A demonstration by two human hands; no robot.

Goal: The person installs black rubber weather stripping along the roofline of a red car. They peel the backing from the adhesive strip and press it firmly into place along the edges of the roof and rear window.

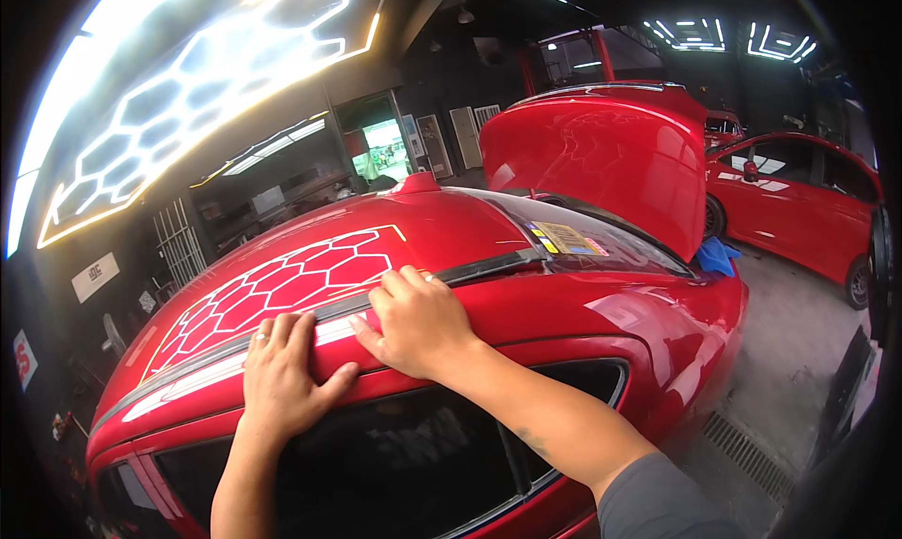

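Note:
A red car [526, 323] stands in front of me, with a dark roof trim strip [498, 266] running along the edge of its roof. My left hand [287, 374] lies on the roof edge, fingers stretched up onto the strip and thumb spread out; it wears a ring. Further along to the right, my right hand [420, 323] is bent over the same strip. Its fingers are curled at the strip and the thumb rests on the near side; it also has a ring. The fingertips partly cover the strip, so the exact hold is hard to see.
Beyond the car's glass [601, 234], with stickers on it, a red panel [592, 149] stands raised. A blue cloth [717, 256] lies at its lower corner. Another red car [789, 196] is parked at the right. A floor grate [749, 456] lies near the lower right.

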